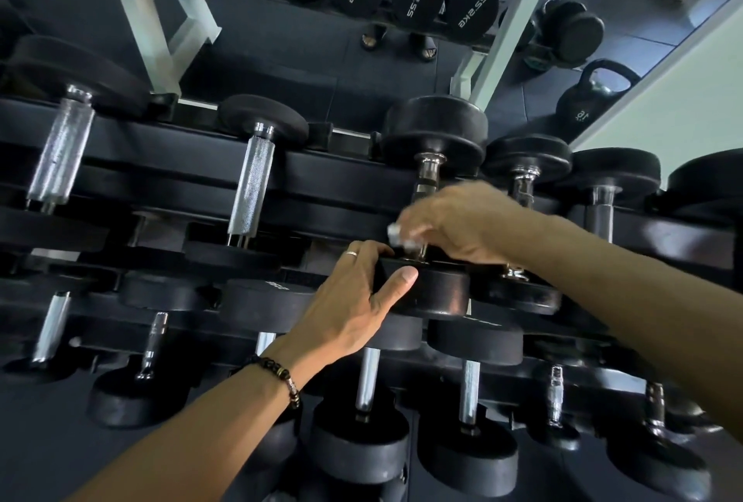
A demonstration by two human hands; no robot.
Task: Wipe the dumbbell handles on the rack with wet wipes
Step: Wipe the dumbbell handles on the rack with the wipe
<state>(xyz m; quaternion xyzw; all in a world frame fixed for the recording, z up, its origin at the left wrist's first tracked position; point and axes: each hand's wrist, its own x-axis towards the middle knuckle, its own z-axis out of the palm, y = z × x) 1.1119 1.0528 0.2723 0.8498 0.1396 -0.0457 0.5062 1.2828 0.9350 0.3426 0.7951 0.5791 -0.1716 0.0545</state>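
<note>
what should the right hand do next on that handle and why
Probably slide the wipe up the handle: the right hand grips it low, near the end that the left hand steadies, and bare chrome shows above.

Rack (321,175) upper tier: dumbbell (432,196) right of centre, kettlebell (591,99) on floor behind rack's right end. Lower tier: more dumbbells (366,413) in front, below.
</note>
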